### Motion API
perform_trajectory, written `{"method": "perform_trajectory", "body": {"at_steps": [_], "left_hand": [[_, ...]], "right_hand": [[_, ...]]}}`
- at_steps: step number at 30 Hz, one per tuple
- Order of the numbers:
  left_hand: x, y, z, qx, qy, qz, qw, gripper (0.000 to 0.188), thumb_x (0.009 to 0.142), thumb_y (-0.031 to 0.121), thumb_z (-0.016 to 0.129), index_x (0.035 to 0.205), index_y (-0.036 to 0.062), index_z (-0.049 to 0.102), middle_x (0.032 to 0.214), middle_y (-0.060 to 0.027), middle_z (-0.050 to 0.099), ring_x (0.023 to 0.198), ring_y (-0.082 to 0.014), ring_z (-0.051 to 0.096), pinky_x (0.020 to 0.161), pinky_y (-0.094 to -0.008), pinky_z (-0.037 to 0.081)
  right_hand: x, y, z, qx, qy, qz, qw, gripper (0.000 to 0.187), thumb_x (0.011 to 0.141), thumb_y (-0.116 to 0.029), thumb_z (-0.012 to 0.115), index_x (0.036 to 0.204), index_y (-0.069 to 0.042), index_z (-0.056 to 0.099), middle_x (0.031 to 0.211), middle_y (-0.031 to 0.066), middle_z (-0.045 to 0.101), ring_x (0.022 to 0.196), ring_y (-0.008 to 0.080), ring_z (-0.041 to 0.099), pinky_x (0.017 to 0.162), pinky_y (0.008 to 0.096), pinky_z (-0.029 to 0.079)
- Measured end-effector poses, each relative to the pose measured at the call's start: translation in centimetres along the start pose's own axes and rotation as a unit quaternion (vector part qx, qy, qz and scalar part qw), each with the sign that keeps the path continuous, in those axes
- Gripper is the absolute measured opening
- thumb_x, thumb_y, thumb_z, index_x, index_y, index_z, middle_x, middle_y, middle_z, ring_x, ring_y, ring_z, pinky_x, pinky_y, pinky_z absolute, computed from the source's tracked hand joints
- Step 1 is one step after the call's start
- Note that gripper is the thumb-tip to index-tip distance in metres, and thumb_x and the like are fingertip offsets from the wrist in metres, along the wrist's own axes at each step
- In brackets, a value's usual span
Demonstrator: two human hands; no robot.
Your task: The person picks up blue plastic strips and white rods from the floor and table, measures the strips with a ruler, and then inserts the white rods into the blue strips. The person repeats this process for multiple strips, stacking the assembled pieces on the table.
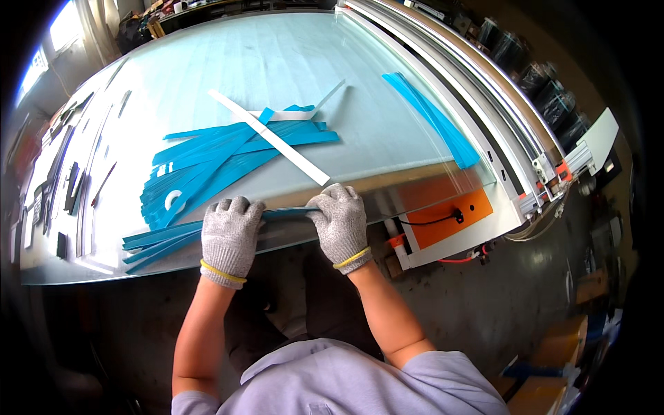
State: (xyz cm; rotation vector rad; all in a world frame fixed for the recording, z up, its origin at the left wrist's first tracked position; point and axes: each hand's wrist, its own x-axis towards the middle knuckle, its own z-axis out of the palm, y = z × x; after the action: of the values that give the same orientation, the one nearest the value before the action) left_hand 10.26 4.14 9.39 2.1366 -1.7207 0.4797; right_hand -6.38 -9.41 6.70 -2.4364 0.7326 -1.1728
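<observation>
Near the front edge of the glass-topped table (pixel 277 62), both my hands wear grey knit gloves with yellow cuffs. My left hand (pixel 229 236) is closed around a bundle of thin blue strips (pixel 285 213), whose loose ends fan out to the left. At the bundle's right end, my right hand (pixel 340 220) pinches it between thumb and fingers. Just beyond lies a messy pile of blue strips (pixel 228 162), with a white strip (pixel 297 158) slanting across it. A second, bent white strip (pixel 290 115) lies behind. A small white ring (pixel 174 200) rests on the pile.
Another sheaf of blue strips (pixel 432 121) lies on the right of the glass. Beyond it runs a long metal rail (pixel 477 62) with a carriage (pixel 550 173). An orange panel (pixel 453 216) with a black cable sits below right. Several dark tools (pixel 72 180) lie left.
</observation>
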Motion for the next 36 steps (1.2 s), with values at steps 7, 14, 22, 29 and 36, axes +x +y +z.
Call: {"method": "perform_trajectory", "body": {"at_steps": [7, 14, 22, 29, 36], "left_hand": [[1.6, 2.6, 2.0, -0.121, -0.002, -0.025, 0.992, 0.021, 0.085, 0.013, 0.073, 0.106, 0.0114, 0.076, 0.095, -0.0107, 0.065, 0.092, -0.0345, 0.061, 0.081, -0.0470, 0.047], [1.6, 3.1, 2.0, -0.122, 0.004, -0.020, 0.992, 0.021, 0.083, 0.011, 0.073, 0.104, 0.0111, 0.076, 0.093, -0.0108, 0.064, 0.092, -0.0349, 0.061, 0.082, -0.0468, 0.048], [1.0, 3.0, 1.9, -0.116, 0.006, -0.022, 0.993, 0.016, 0.084, 0.015, 0.074, 0.100, 0.0122, 0.076, 0.093, -0.0087, 0.065, 0.089, -0.0321, 0.063, 0.078, -0.0444, 0.050], [0.7, 2.7, 0.0, -0.196, 0.031, -0.034, 0.979, 0.015, 0.083, 0.007, 0.073, 0.098, 0.0054, 0.074, 0.094, -0.0134, 0.068, 0.089, -0.0364, 0.065, 0.079, -0.0446, 0.053], [0.9, 1.4, -5.5, -0.282, -0.045, -0.021, 0.958, 0.009, 0.095, 0.005, 0.064, 0.093, -0.0030, 0.069, 0.067, -0.0140, 0.064, 0.062, -0.0280, 0.065, 0.063, -0.0365, 0.052]], "right_hand": [[0.4, -0.8, -0.8, 0.151, -0.006, 0.084, 0.985, 0.045, 0.081, 0.007, 0.069, 0.124, -0.006, 0.063, 0.119, 0.0155, 0.064, 0.113, 0.0357, 0.063, 0.098, 0.0445, 0.051], [-0.8, 0.1, 1.4, 0.340, 0.001, 0.131, 0.931, 0.079, 0.083, 0.019, 0.049, 0.158, -0.003, 0.036, 0.153, 0.0222, 0.050, 0.142, 0.0348, 0.052, 0.116, 0.0388, 0.043], [-0.6, -0.1, 0.1, 0.113, -0.006, 0.077, 0.991, 0.048, 0.082, 0.007, 0.065, 0.129, -0.002, 0.060, 0.135, 0.0226, 0.059, 0.127, 0.0416, 0.058, 0.109, 0.0475, 0.046], [-0.3, 0.4, -1.5, 0.304, 0.000, 0.093, 0.948, 0.014, 0.087, -0.001, 0.076, 0.098, -0.003, 0.067, 0.102, 0.0094, 0.069, 0.090, 0.0184, 0.068, 0.080, 0.0327, 0.055], [0.2, -5.6, -4.5, 0.470, 0.009, 0.178, 0.865, 0.012, 0.093, 0.006, 0.071, 0.103, 0.001, 0.066, 0.092, 0.0068, 0.071, 0.082, 0.0096, 0.069, 0.076, 0.0257, 0.057]]}}
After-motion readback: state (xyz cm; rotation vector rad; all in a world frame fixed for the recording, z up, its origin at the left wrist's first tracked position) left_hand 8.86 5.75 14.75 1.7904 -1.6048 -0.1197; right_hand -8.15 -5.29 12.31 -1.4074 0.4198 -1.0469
